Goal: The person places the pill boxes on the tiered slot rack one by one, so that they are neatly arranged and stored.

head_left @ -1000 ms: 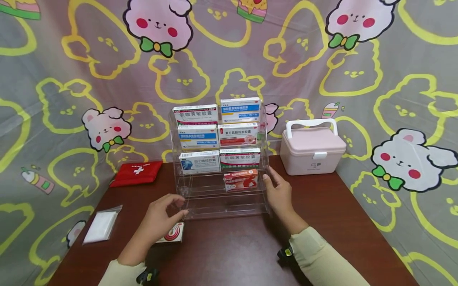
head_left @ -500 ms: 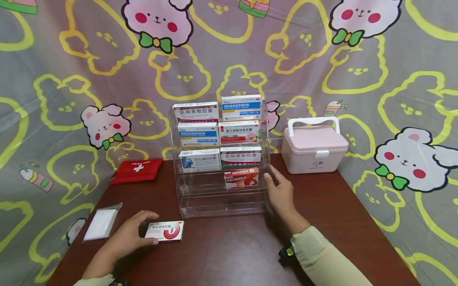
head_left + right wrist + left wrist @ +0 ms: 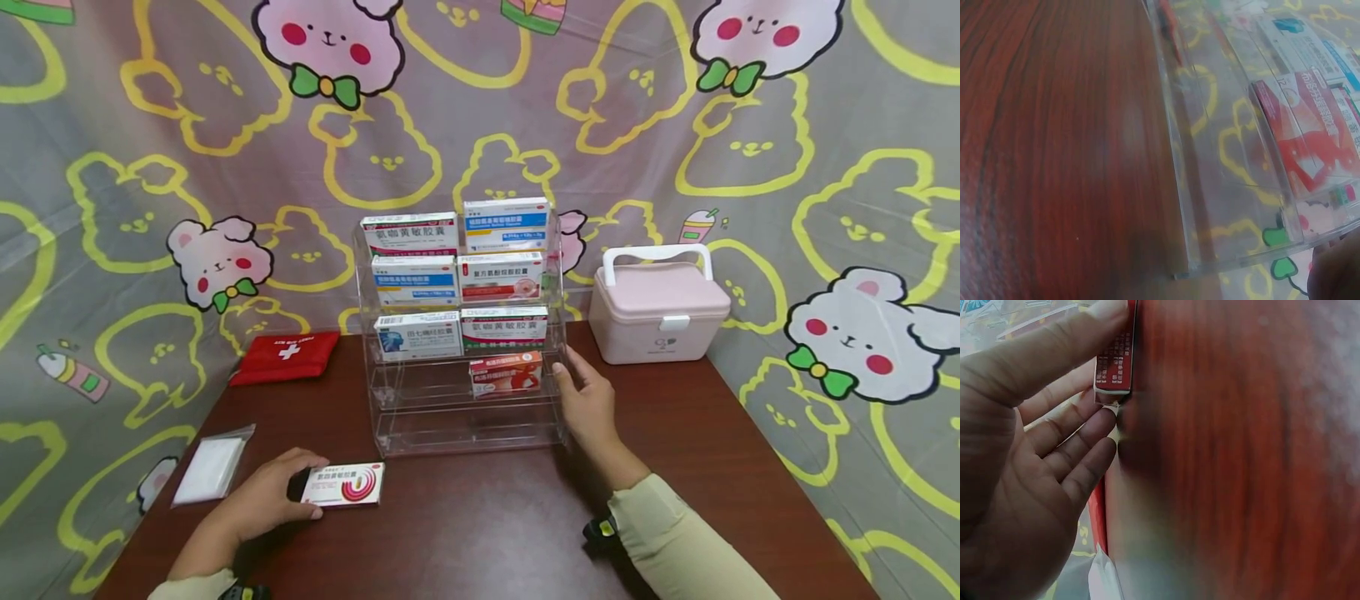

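A white medicine box with red curved stripes [image 3: 343, 485] lies flat on the table, left of centre. My left hand [image 3: 262, 500] pinches its left end, thumb on the near edge and fingers on the far edge. In the left wrist view the red printed side of the medicine box [image 3: 1115, 365] shows between thumb and fingers. A clear stepped display rack [image 3: 427, 425] holds rows of medicine boxes, with an orange-red box [image 3: 506, 375] alone on a lower tier. My right hand [image 3: 591, 408] grips the rack's right side panel; its far fingers are hidden.
At the left back lies a red first aid pouch [image 3: 285, 358], with a white packet in clear plastic [image 3: 213, 468] nearer. A pink lidded case with a white handle [image 3: 656, 321] stands at the back right. Patterned cloth [image 3: 480, 100] walls in the table.
My left hand has moved from the rack's lower left corner down and left to the striped medicine box and closed on its end. My right hand has stayed at the rack.
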Demonstrator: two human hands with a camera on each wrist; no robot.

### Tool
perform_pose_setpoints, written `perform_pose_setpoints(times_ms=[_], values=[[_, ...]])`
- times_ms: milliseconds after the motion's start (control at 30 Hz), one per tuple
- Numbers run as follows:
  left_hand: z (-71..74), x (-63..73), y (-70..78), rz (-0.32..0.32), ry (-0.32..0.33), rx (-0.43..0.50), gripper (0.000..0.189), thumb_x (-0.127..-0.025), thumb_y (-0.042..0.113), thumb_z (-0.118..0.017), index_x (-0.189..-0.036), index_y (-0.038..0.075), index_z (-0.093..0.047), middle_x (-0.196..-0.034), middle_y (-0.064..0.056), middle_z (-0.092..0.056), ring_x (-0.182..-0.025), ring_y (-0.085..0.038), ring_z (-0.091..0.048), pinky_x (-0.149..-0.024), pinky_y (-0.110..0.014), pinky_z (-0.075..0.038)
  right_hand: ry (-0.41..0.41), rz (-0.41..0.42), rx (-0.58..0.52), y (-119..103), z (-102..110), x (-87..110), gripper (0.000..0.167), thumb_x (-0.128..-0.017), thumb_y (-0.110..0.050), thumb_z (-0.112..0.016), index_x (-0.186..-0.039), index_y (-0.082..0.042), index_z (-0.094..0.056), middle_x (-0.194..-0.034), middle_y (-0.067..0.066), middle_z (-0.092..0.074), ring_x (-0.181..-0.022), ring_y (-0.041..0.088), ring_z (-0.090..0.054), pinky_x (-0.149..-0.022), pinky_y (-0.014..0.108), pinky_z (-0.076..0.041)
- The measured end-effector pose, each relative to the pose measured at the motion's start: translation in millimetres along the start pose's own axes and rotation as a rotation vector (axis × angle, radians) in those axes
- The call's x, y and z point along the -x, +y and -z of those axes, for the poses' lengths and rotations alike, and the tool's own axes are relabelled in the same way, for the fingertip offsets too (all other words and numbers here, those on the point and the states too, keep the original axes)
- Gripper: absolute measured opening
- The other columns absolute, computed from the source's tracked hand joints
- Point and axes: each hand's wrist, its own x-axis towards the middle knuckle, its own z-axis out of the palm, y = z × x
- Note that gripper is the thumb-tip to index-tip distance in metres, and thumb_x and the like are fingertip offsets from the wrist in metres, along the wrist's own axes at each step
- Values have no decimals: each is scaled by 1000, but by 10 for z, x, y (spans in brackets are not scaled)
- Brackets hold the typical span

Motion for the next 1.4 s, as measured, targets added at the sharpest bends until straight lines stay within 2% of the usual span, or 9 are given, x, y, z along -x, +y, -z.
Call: perform_pose_setpoints(times_ms=[133,400,633,767,867,1000,1200,1267,1400], values=[[-8,4,-3,-5,21,-1,65,-70,28,-104,-124,14,-71,-127,-4,-69,-124,-33,-64,-112,-66,-50,-1,-4,-18,-17,-5,3,43,-105,-11,-73,-148,-4,-68,-145,16,-70,-133,28,-67,-93,1,-47],[8,31,-65,-4,56,22,60,-72,20,-103,-115,26,-61,-114,6,-68,-107,-16,-60,-97,-37,-52,-3,-2,-19,-9,-27,6,43,-105,-11,-73,-147,-5,-69,-145,14,-70,-134,27,-66,-94,1,-47],[112,54,-33,17,67,67,39,-84,12,-94,-115,20,-71,-114,-1,-75,-103,-21,-68,-90,-47,-62,-1,12,-23,-4,-32,7,42,-105,-10,-73,-147,-5,-69,-144,14,-71,-134,27,-67,-95,1,-46],[176,59,-21,38,88,51,28,-89,10,-89,-112,20,-77,-115,-3,-78,-108,-25,-72,-93,-55,-62,4,2,-32,-2,-31,9,42,-105,-10,-73,-147,-6,-69,-144,14,-71,-134,26,-66,-95,1,-47],[217,64,-13,25,103,34,23,-91,10,-88,-108,21,-79,-111,-1,-79,-104,-22,-72,-92,-51,-62,7,-3,-48,3,-31,8,42,-105,-10,-73,-147,-6,-69,-143,14,-71,-132,26,-67,-95,2,-48],[245,71,1,19,106,39,19,-91,12,-87,-107,20,-81,-109,2,-80,-100,-19,-71,-90,-49,-63,7,-7,-60,8,-29,11,41,-105,-8,-72,-147,-5,-69,-143,14,-71,-131,26,-68,-93,2,-49],[285,96,23,-21,157,17,19,-92,14,-87,-108,24,-82,-109,4,-81,-104,-20,-74,-95,-59,-61,4,-9,-66,-2,-25,15,42,-105,-8,-72,-146,-5,-69,-143,15,-71,-130,27,-68,-92,3,-50],[317,110,59,-21,182,11,20,-92,15,-87,-109,26,-82,-110,6,-80,-106,-19,-73,-97,-60,-61,3,-5,-63,0,-22,13,42,-105,-8,-73,-146,-5,-69,-143,15,-71,-131,26,-67,-93,2,-50],[419,106,203,-16,205,63,22,-94,18,-86,-115,24,-82,-116,0,-80,-110,-24,-72,-98,-65,-59,13,14,-51,12,-10,1,42,-105,-9,-73,-146,-4,-69,-144,14,-71,-135,26,-66,-97,2,-47]])
